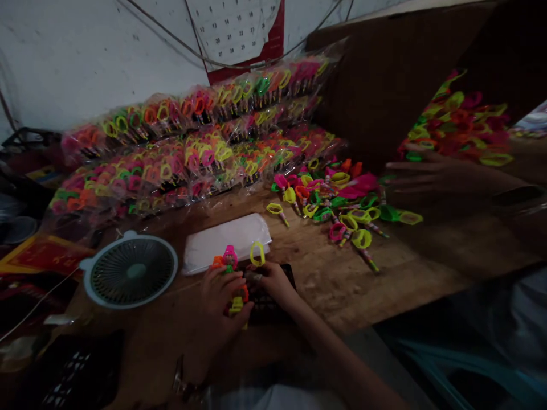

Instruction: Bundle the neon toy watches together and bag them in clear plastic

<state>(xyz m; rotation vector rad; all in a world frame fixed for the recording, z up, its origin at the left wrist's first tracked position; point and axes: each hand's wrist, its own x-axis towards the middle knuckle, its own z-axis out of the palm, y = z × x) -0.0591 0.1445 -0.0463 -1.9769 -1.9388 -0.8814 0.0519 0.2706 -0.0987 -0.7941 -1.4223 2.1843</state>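
Note:
My left hand [220, 296] curls around several brightly coloured plastic ring-topped toys, with a pink one [229, 255] sticking up past its fingers. Their lower ends are hidden. Beside it, my right hand [276, 283] pinches a yellow ring-topped toy [257, 254] held upright. A small black basket [288, 278] sits under both hands. Just behind them lies a stack of clear, whitish plastic bags [226, 239]. To the right spreads a loose heap of ring-topped toys with striped sticks [337, 199] on the wooden table [325, 285].
Filled clear bags of the same toys [192, 154] are stacked along the wall. A pale blue fan [132, 270] lies at left. Another person's hand [427, 171] reaches by a cardboard box [376, 85] and a second toy pile [465, 125]. A black crate [72, 370] is front left.

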